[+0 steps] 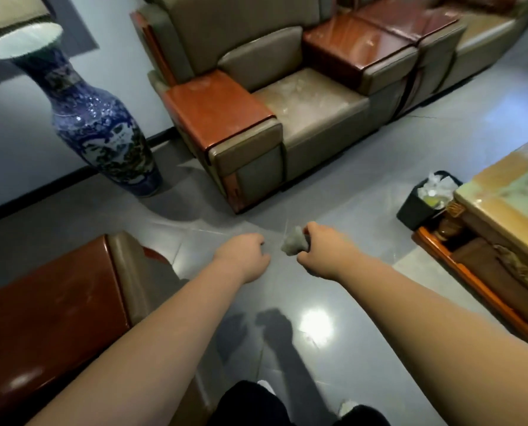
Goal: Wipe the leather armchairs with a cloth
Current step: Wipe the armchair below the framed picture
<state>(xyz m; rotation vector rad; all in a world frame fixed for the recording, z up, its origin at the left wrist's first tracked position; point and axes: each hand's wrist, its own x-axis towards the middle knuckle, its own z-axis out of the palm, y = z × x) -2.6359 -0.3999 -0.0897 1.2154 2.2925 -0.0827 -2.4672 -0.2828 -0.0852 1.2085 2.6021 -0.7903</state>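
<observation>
A grey-brown leather armchair (305, 109) with glossy red-brown wooden armrest tops stands ahead, its seat streaked with pale marks. A second matching armchair (484, 35) stands to its right at the far right. My right hand (324, 250) is held out over the floor and grips a bunched grey cloth (294, 244). My left hand (244, 256) hangs beside it with fingers curled under and holds nothing that I can see. Both hands are well short of the armchair. At the lower left is the armrest of another leather chair (59, 309).
A tall blue patterned vase (93, 118) stands on the floor left of the armchair. A black waste bin (425, 201) full of paper sits beside a low table (508, 216) on the right. Glossy grey tiles (311, 327) lie between me and the chairs.
</observation>
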